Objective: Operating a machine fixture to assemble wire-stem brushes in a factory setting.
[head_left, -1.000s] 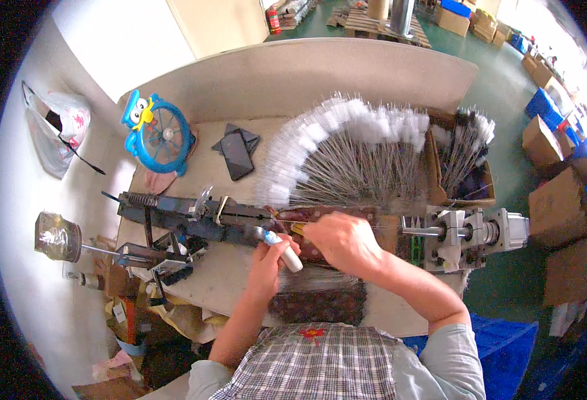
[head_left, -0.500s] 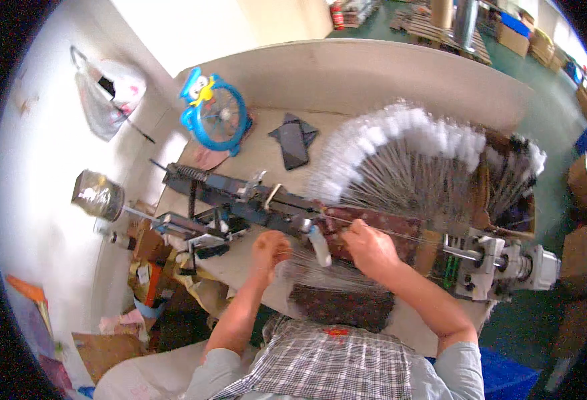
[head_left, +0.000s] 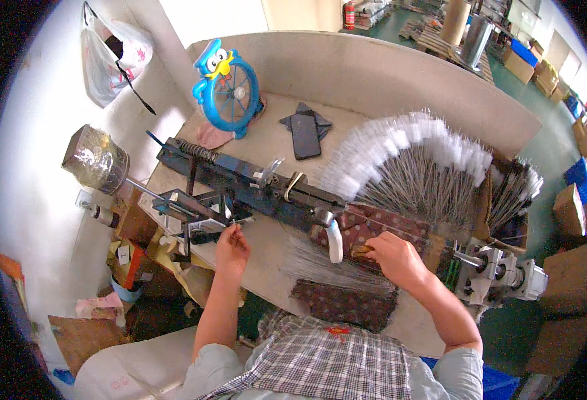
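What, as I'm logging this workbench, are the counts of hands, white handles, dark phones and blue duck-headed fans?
Hands, left hand and right hand: 2
White handle: 1
Dark phone: 1
Blue duck-headed fan: 1
Total: 5

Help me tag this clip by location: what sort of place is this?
Probably a workshop or factory floor, judging by the long black machine on the worktable, the fanned-out white-tipped wires, and the cardboard boxes.
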Demonstrator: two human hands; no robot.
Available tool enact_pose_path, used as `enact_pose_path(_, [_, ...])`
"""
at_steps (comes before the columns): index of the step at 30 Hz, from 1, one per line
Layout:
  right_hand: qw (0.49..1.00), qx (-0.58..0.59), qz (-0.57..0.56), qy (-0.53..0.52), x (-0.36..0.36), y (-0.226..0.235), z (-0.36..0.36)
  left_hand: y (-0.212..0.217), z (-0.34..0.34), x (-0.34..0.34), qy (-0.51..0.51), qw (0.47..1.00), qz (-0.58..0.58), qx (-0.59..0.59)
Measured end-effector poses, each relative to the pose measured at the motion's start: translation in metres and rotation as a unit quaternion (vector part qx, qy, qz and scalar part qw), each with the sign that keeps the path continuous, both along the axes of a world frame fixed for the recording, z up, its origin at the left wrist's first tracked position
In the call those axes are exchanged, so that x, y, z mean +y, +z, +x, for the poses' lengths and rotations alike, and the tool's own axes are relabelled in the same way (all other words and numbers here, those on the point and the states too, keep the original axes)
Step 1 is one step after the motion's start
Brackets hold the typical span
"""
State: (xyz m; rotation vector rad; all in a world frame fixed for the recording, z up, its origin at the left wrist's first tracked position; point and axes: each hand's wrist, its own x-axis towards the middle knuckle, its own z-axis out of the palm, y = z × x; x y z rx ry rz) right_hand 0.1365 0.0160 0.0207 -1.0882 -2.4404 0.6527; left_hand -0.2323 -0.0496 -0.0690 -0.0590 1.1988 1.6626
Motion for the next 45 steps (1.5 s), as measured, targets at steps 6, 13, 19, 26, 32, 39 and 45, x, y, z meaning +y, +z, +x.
enact_pose_path(6, [0.995, 0.071, 0.061, -0.043, 0.003, 0.039, 0.019, 0.018, 0.081, -0.002, -0.121, 0.962, 0.148, 0.194])
enact_pose_path(13, [0.968, 0.166, -0.125, -0.143, 0.022, 0.04, 0.035, 0.064, 0.23, 0.036, -0.311, 0.931, 0.145, 0.122])
enact_pose_path(19, [0.978, 0.15, -0.048, -0.136, 0.018, 0.032, 0.059, 0.055, 0.252, 0.044, -0.323, 0.91, 0.172, 0.194])
enact_pose_path(26, [0.979, 0.142, -0.048, -0.137, 0.013, 0.038, 0.072, 0.053, 0.264, 0.052, -0.355, 0.895, 0.179, 0.202])
enact_pose_path(32, [0.973, 0.16, -0.095, -0.135, 0.016, 0.036, 0.075, 0.048, 0.266, 0.055, -0.375, 0.89, 0.175, 0.193])
enact_pose_path(39, [0.969, 0.088, -0.168, -0.161, 0.015, 0.045, 0.076, 0.046, 0.259, 0.042, -0.412, 0.86, 0.18, 0.243])
enact_pose_path(45, [0.924, 0.209, -0.285, -0.149, 0.018, 0.037, 0.078, 0.063, 0.264, 0.044, -0.371, 0.88, 0.188, 0.229])
